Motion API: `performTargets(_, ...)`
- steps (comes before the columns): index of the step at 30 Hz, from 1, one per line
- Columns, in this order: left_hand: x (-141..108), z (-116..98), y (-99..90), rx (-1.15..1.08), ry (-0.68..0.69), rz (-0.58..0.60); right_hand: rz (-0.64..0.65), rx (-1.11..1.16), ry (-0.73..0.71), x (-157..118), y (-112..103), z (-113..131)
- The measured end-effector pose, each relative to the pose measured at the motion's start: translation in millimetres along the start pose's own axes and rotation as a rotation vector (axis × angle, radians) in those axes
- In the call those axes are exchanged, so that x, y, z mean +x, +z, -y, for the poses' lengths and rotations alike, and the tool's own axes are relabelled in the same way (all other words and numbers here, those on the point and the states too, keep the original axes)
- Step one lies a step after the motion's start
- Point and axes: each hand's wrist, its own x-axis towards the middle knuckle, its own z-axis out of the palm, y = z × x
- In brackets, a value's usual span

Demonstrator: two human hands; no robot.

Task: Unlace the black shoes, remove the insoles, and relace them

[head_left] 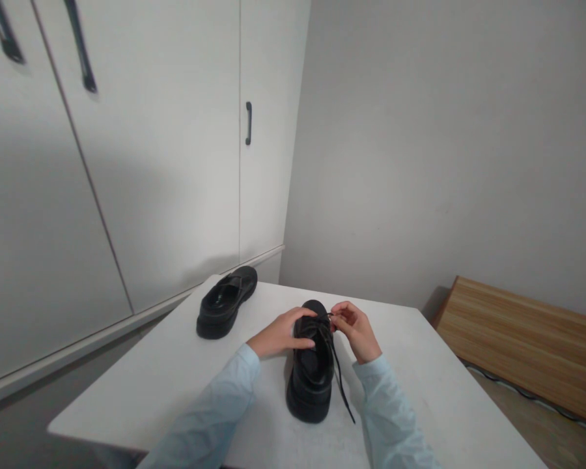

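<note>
A black lace-up shoe (pixel 310 387) stands on the white table in front of me, its heel toward me. My left hand (pixel 286 331) lies against the shoe's left side, thumb at the opening and fingers over the upper near the laces. On the other side, my right hand (pixel 354 327) pinches a black shoelace (pixel 339 371) by the eyelets. One loose end of that lace hangs down the shoe's right side onto the tabletop. A second black shoe (pixel 219 309) sits farther back at the left, untouched.
The white table (pixel 176 384) spans the space beneath my hands. Behind it on the left are white cabinet doors (pixel 176 130) with dark handles (pixel 249 124). A grey wall (pixel 444 143) rises behind. At the right, a wood-grain panel (pixel 522 345) stands beyond the table, with a dark cable below.
</note>
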Motion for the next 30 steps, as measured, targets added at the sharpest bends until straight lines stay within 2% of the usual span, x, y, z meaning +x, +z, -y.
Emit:
performTargets(9, 0, -1, -0.5, 0.001, -0.003, 0.013, 0.039, -0.249, -0.002, 3, -8, -5)
performTargets(16, 0, -2, -1.0, -0.008, -0.014, 0.016, 0.019, -0.461, -0.029, 5, -13, -13)
performTargets(19, 0, -2, -1.3, -0.006, -0.010, 0.016, 0.005, -0.498, -0.035, 5, -16, -16)
performTargets(26, 0, -2, -1.2, -0.006, -0.009, 0.018, 0.073, -0.511, 0.000, 6, -18, -18)
performTargets(30, -1, -2, -1.5, -0.009, -0.004, 0.017, 0.045, -0.604, 0.022, 6, -20, -19)
